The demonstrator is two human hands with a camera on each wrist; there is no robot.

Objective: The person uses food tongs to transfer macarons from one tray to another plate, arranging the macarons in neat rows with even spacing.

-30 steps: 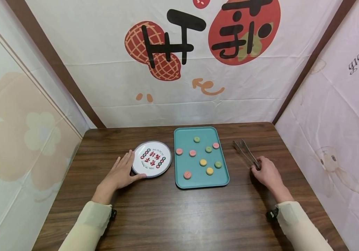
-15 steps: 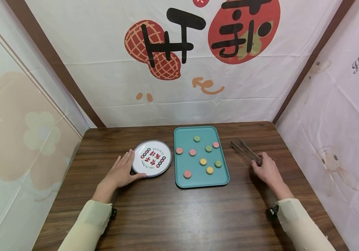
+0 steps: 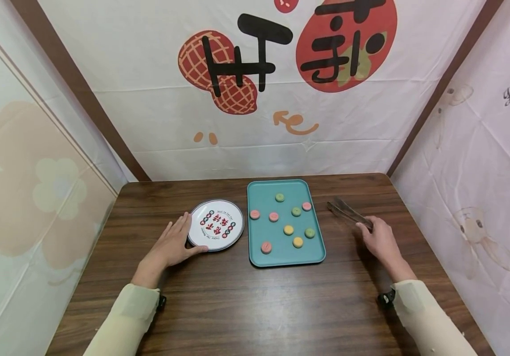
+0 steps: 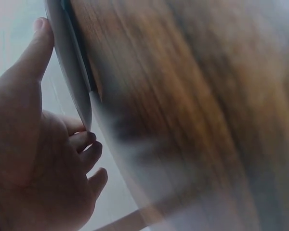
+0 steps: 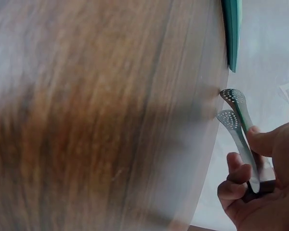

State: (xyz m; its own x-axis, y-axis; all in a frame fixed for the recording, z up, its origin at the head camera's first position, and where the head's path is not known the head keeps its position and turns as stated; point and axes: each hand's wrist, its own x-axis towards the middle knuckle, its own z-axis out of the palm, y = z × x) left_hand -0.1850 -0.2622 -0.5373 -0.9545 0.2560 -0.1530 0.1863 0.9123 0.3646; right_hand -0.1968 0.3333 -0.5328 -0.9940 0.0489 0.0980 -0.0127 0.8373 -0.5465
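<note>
My left hand [image 3: 172,247] rests at the left side of a round white plate [image 3: 216,225] with red and blue print. Its fingers stretch along the far-left rim and its thumb touches the near rim. In the left wrist view the thumb and fingers meet the plate's edge [image 4: 70,62]. My right hand [image 3: 381,242] holds metal tongs [image 3: 347,206] by the hinged end, to the right of a teal tray [image 3: 286,254]. The tongs' perforated tips [image 5: 228,119] stand slightly apart with nothing between them. Pink, green and yellow macaron-like rounds [image 3: 288,230] lie scattered on the tray.
The tray lies between the plate and the tongs on a brown wood-grain table [image 3: 237,306]. A printed white cloth wall [image 3: 157,133] rises behind the table's far edge, with further cloth panels at left and right.
My right hand has turned the tongs so they point more to the left, and their arms have come closer together. My left hand and the plate have stayed in place.
</note>
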